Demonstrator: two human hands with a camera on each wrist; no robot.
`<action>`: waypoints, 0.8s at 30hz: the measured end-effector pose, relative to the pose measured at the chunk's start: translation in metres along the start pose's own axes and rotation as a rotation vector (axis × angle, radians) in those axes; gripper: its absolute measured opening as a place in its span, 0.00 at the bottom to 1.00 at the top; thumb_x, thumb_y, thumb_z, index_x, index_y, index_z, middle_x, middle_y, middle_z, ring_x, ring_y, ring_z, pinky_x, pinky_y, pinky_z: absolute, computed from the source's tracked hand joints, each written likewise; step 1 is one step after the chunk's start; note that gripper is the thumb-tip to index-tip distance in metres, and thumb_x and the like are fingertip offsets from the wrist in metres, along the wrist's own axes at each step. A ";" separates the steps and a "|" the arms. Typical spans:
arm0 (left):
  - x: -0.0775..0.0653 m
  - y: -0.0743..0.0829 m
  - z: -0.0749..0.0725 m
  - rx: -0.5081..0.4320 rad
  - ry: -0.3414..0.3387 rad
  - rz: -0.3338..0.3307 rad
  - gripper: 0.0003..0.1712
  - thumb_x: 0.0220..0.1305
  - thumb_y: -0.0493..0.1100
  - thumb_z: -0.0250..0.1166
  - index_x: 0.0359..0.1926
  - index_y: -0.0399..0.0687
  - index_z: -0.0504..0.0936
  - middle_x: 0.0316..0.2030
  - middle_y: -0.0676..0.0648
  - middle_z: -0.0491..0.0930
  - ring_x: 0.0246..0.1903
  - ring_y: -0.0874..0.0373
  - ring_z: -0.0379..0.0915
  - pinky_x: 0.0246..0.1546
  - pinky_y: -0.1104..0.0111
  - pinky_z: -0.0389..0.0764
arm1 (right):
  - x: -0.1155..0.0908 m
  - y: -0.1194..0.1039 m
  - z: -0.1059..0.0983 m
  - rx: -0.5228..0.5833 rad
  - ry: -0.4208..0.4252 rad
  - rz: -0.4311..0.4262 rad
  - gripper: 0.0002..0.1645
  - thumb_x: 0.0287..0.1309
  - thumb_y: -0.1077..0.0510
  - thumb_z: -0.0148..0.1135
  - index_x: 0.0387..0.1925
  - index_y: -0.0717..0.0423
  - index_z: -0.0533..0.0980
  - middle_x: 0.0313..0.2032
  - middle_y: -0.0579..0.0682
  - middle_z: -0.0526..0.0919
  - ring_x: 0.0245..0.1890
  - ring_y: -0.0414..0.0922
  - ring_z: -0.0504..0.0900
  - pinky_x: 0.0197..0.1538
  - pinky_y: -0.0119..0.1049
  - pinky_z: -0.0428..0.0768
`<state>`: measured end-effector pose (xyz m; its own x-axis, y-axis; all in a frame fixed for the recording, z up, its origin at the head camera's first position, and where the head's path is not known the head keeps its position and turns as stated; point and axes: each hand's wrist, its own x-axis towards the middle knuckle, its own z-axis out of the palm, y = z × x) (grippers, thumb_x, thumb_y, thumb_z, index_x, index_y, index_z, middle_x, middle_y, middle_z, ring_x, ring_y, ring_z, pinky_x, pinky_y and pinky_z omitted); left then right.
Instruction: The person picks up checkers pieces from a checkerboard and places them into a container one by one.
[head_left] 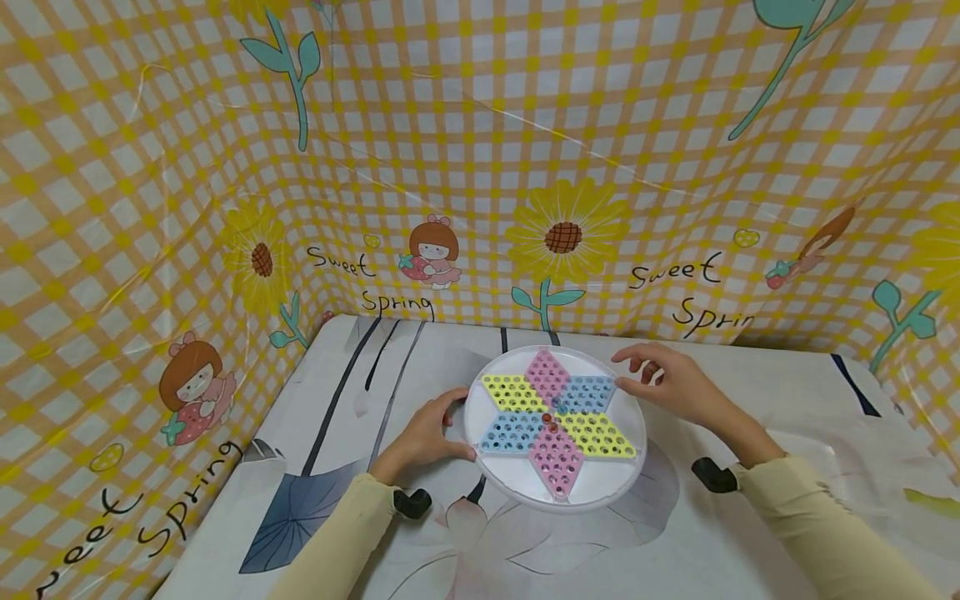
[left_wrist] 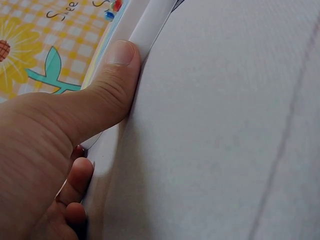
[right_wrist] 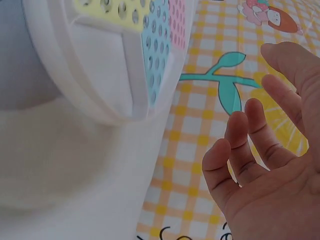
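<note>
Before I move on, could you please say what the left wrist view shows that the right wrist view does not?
Only the left wrist view shows the left hand touching the game board, and a red marble. Only the right wrist view shows the right hand, apart from the board, and a pink section. Both share the board and checked cloth.

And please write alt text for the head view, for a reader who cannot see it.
A person's left hand touches a round Chinese checkers board, while the right hand hovers beside it. Red and blue pieces sit near the board's centre; a yellow-checked cloth printed "Sweet Spring" hangs behind.
</note>
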<state>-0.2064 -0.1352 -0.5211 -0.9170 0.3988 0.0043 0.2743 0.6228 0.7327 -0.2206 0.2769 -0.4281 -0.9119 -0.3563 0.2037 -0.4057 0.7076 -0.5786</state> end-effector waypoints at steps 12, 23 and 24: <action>0.000 0.000 -0.001 -0.001 -0.003 0.007 0.58 0.44 0.50 0.86 0.75 0.51 0.66 0.38 0.49 0.70 0.39 0.55 0.64 0.38 0.65 0.66 | 0.010 -0.008 0.019 0.041 -0.021 -0.049 0.20 0.61 0.57 0.74 0.54 0.54 0.81 0.40 0.55 0.80 0.34 0.47 0.78 0.34 0.35 0.78; 0.001 -0.002 0.001 0.000 0.006 0.002 0.58 0.43 0.49 0.86 0.75 0.51 0.66 0.38 0.49 0.70 0.39 0.55 0.64 0.39 0.64 0.66 | 0.019 -0.015 0.037 0.064 -0.069 -0.058 0.21 0.61 0.58 0.74 0.54 0.58 0.81 0.41 0.55 0.81 0.35 0.47 0.78 0.35 0.36 0.78; 0.001 -0.002 0.001 0.000 0.007 0.002 0.58 0.43 0.49 0.86 0.75 0.51 0.66 0.38 0.49 0.70 0.39 0.55 0.64 0.38 0.64 0.66 | 0.020 -0.017 0.039 0.066 -0.072 -0.060 0.21 0.61 0.58 0.74 0.54 0.58 0.81 0.40 0.55 0.81 0.35 0.47 0.78 0.35 0.36 0.78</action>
<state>-0.2073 -0.1356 -0.5227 -0.9183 0.3958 0.0104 0.2764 0.6219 0.7327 -0.2299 0.2343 -0.4450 -0.8784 -0.4413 0.1834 -0.4520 0.6427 -0.6186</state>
